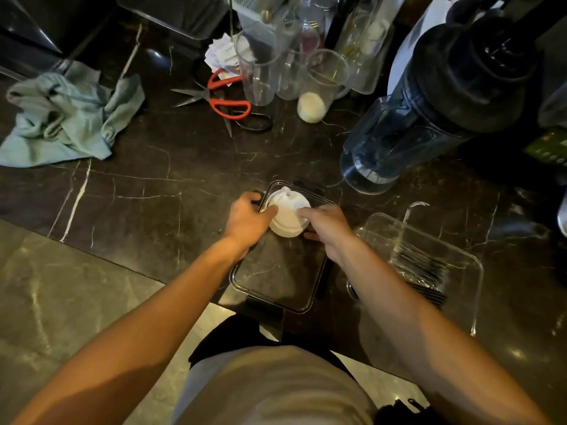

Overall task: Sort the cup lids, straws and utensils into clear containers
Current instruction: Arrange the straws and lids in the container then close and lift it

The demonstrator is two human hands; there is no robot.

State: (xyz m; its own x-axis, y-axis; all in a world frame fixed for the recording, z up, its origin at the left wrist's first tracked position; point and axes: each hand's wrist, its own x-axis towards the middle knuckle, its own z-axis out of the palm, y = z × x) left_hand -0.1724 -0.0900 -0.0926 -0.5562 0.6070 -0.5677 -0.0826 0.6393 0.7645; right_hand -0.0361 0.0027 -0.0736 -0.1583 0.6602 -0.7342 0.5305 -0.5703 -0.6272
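Observation:
A stack of white cup lids (287, 214) rests in the far end of a clear rectangular container (276, 289) near the counter's front edge. My left hand (250, 217) grips the stack from the left, thumb on top. On the right side of the stack my right hand (328, 227) holds it, its index finger pressing the top lid. A second clear container (469, 271) to the right holds several dark utensils (420, 268).
Red-handled scissors (225, 99) and a green cloth (67, 118) lie at the back left. Clear cups (260, 72) and jars stand at the back middle. A dark blender jug (429, 118) leans at the right. The counter's front edge runs diagonally at the left.

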